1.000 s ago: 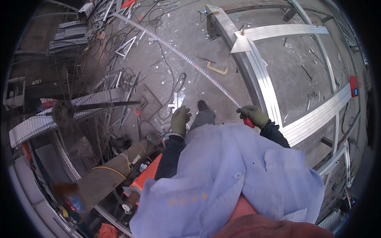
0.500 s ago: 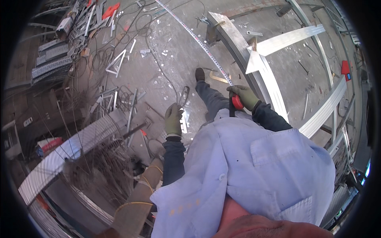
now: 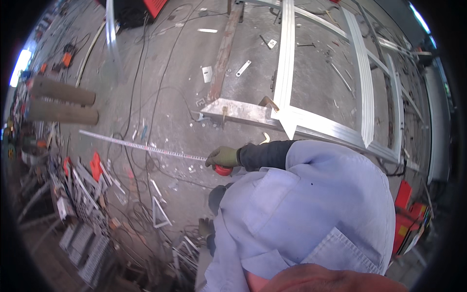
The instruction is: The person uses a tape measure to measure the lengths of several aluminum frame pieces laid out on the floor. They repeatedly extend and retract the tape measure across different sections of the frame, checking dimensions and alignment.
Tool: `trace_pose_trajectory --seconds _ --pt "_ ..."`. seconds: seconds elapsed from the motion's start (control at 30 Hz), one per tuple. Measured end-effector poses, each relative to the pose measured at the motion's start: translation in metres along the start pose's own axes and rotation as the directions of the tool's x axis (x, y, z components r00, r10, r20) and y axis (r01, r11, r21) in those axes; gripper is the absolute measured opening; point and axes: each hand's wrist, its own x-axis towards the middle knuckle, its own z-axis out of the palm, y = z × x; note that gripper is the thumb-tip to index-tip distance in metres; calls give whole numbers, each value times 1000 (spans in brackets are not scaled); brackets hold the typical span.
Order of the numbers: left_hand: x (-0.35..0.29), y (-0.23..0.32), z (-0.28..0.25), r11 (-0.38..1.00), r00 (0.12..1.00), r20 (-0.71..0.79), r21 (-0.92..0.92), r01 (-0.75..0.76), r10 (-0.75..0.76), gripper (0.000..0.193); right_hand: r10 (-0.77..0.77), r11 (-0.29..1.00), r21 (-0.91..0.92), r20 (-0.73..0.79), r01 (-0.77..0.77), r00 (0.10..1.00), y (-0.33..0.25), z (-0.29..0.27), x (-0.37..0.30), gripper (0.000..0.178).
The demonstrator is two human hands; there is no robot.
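Note:
My right hand [image 3: 224, 157], in an olive-green glove, is closed round a red tape measure [image 3: 223, 170]. Out of it runs the white tape blade [image 3: 146, 147], stretched leftward over the floor with its end [image 3: 81, 131] near two brown cylinders. Lower down, my gloved left hand [image 3: 206, 228] shows only in part beside my body. Its fingers look a little apart, and I see nothing in them. Just beyond my right hand lies the corner of a metal frame [image 3: 243, 110], with a pointed bright plate [image 3: 287, 121] on its near bar.
Aluminium bars [image 3: 362, 87] of the frame spread over the right side. Cables [image 3: 146, 87] cross the floor. Two brown cylinders [image 3: 63, 112] lie at the far left. Metal offcuts [image 3: 87, 182] and mesh pieces [image 3: 82, 253] are heaped at lower left. A red machine [image 3: 408, 219] stands at right.
The view has swung round and my right arm now reaches leftward with the tape measure. The blade's far end has come into view. My left hand is now mostly hidden by my body.

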Motion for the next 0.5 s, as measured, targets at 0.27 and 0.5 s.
trace_pose_trajectory --seconds 0.27,0.5 --pt "176 -117 -100 685 832 412 -483 545 -372 21 -93 989 95 -173 111 980 -89 -10 91 36" --pt "331 -276 -191 861 925 355 -419 287 -136 20 -27 947 262 -505 183 863 -177 8 198 32"
